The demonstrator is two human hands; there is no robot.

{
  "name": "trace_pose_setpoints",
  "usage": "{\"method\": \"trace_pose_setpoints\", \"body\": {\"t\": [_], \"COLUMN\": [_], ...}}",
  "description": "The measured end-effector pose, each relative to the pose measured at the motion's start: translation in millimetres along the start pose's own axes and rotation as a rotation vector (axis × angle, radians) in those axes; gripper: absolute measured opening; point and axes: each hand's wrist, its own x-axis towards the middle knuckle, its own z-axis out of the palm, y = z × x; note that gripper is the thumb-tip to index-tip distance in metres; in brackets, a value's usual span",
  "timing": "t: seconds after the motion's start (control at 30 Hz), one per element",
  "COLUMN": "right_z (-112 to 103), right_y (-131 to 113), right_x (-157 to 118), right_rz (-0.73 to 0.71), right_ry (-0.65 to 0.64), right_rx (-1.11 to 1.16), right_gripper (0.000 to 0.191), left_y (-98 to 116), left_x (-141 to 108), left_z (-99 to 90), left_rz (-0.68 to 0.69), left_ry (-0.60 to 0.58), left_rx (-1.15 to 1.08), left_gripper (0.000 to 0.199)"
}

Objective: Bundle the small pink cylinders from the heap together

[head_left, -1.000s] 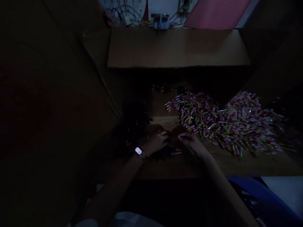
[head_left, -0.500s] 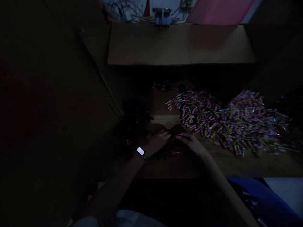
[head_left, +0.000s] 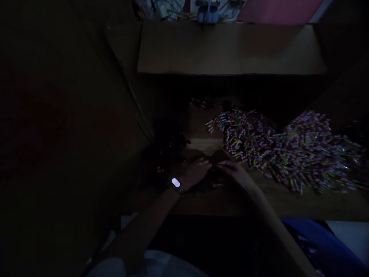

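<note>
In dim light, my left hand point(head_left: 198, 168) is at the middle of the wooden table point(head_left: 213, 207), fingers drawn together, a band with a lit screen point(head_left: 175, 183) on its wrist. My right hand point(head_left: 234, 170) is close beside it, its fingers closed in a pinch. Whatever either hand holds is too dark and small to name. Small dark pieces point(head_left: 217, 185) lie just below the fingers. To the right spreads a large heap of small, thin, multicoloured pieces point(head_left: 305, 150). A dark pile point(head_left: 167, 142) with a few orange spots sits left of my left hand.
A cardboard flap point(head_left: 190, 48) spans the far side, with cables and a blue-grey object point(head_left: 208, 13) behind it. A pink sheet point(head_left: 279, 11) is at the back. Below the table's right front edge is a blue container point(head_left: 325, 242). A small dark cluster point(head_left: 203, 102) lies farther back.
The view has shifted, so most things appear slightly farther right. Both hands stay close together in the same spot over the table, with only slight finger movement.
</note>
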Motion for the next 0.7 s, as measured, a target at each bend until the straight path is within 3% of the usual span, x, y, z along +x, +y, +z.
{"method": "trace_pose_setpoints", "body": {"t": [0.17,0.27,0.37,0.47,0.57,0.63,0.7], "right_z": [-1,1,-6,-28,-54,-66,-71], "right_y": [2,3,0,-3,4,12,19], "right_x": [9,9,1,-15,-31,-41,-47], "right_rz": [-0.079,-0.151,-0.192,-0.185,-0.138,-0.128,-0.097], "right_ry": [-0.085,-0.062,0.032,0.257,0.43,0.431,0.438], "right_rx": [-0.208,-0.35,-0.419,-0.494,-0.59,-0.584,-0.571], "right_gripper": [0.03,0.028,0.028,0.032,0.035,0.037,0.037], "left_y": [-4,-1,8,15,6,-5,-16], "left_x": [-4,-6,-10,-30,-74,-112,-148], "left_z": [2.7,3.8,-2.0,-21.0,-45.1,-53.2,-49.3], "left_rz": [0.019,-0.006,-0.025,-0.05,-0.253,-0.506,-0.702], "left_ry": [-0.04,-0.03,-0.026,-0.008,0.078,0.147,0.167], "left_rx": [-0.013,-0.033,-0.032,-0.026,0.073,0.203,0.283], "left_gripper": [0.023,0.025,0.021,0.034,0.048,0.05,0.064]}}
